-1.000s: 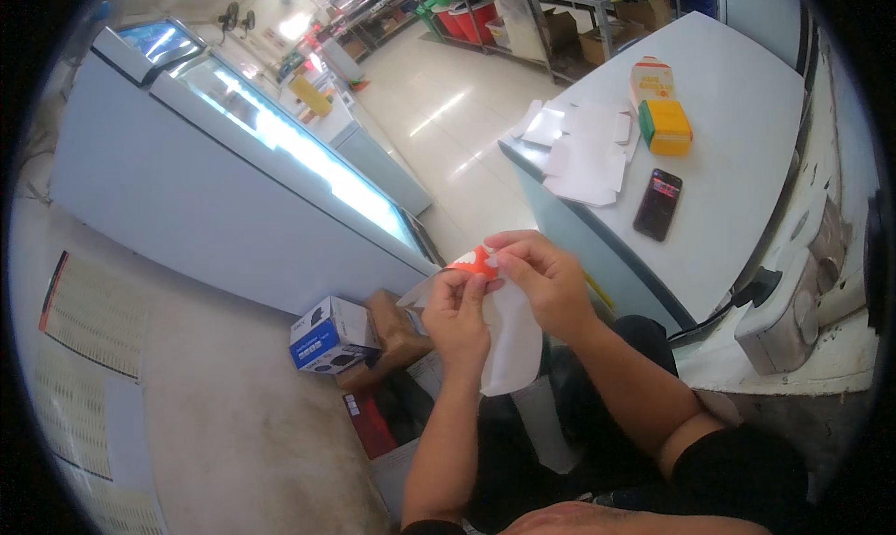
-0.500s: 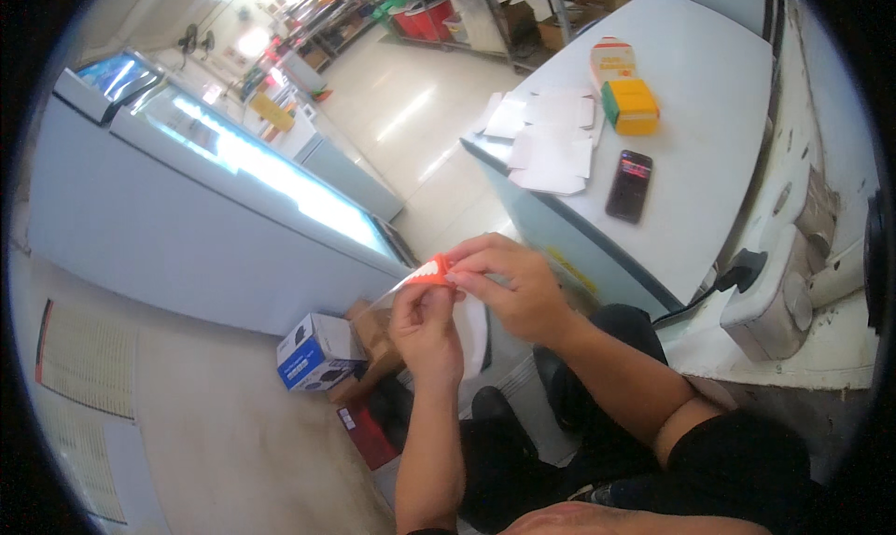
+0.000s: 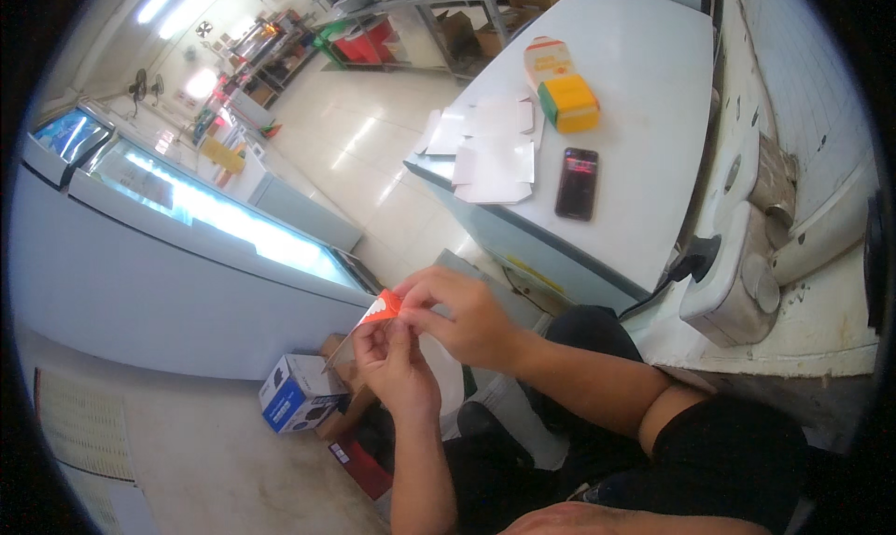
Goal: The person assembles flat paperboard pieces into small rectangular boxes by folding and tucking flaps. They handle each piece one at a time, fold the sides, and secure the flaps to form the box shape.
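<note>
Paperboard (image 3: 379, 307), orange with white scalloped shapes, is being held up between the person's two hands, above the lap and short of the table's near edge. The left hand (image 3: 399, 372) is pinching its lower side, thumb and fingers drawn together, probably to keep it steady. The right hand (image 3: 467, 319) is gripping its right end with bunched fingertips, likely because so small an edge suits a fine grip; what those fingertips are covering, I cannot tell. A pale panel (image 3: 446, 376), apparently part of the same piece, is hanging below.

Down on the floor, a blue-and-white box (image 3: 301, 392) is standing to the left.

On the table (image 3: 644, 134), a phone (image 3: 577, 184) is lying face up inside the near edge, perhaps for easy glancing. Flat white blanks (image 3: 495, 171) are overlapping at the near left corner, seemingly within reach. Beyond them, toward the left edge, a yellow-and-green box (image 3: 573, 104) is sitting, with an orange-and-white carton (image 3: 548, 55) just behind it. Farther off, red tubs (image 3: 366, 44) are standing near a metal bench.
</note>
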`<state>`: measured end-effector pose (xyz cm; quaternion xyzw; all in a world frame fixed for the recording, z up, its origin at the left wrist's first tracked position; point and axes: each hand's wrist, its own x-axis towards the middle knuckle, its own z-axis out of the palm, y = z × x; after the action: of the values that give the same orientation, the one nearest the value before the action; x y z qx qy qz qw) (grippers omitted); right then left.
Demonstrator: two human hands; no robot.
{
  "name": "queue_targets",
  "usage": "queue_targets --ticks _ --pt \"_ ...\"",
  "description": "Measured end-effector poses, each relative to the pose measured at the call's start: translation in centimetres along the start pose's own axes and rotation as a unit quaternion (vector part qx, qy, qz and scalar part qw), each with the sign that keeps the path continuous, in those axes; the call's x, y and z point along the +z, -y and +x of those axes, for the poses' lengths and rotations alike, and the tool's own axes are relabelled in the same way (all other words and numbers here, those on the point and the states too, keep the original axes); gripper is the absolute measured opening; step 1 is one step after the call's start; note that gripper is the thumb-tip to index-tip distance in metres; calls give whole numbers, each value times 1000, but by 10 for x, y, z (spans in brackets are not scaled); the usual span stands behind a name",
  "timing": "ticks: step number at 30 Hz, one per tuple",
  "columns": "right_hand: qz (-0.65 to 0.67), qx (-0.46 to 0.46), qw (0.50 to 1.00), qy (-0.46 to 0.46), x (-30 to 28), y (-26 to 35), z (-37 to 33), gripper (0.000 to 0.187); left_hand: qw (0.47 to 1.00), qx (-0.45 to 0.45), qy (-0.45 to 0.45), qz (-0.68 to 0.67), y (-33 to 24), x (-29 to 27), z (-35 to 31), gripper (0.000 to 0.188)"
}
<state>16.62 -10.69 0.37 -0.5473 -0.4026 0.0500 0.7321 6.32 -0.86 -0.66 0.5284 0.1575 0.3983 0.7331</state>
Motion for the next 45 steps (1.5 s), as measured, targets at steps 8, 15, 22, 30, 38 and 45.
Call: queue_targets --ticks 8,15,22,30,38,45 --pt "-95 2 995 39 -7 -10 1 23 996 -58 -2 -62 -7 8 -6 26" --pt "126 175 973 76 -25 0 14 45 973 52 58 219 -18 -9 -1 20" --pt "211 353 906 -97 -54 -5 34 36 741 317 181 564 -37 -18 10 25" --pt "108 331 936 47 -42 -12 18 20 653 306 161 674 -39 -24 16 25" --pt "156 240 958 -17 -13 -9 10 24 740 252 144 607 -3 -17 5 47" --pt "293 260 917 -77 -16 -8 16 34 750 330 103 564 -7 -21 22 35"
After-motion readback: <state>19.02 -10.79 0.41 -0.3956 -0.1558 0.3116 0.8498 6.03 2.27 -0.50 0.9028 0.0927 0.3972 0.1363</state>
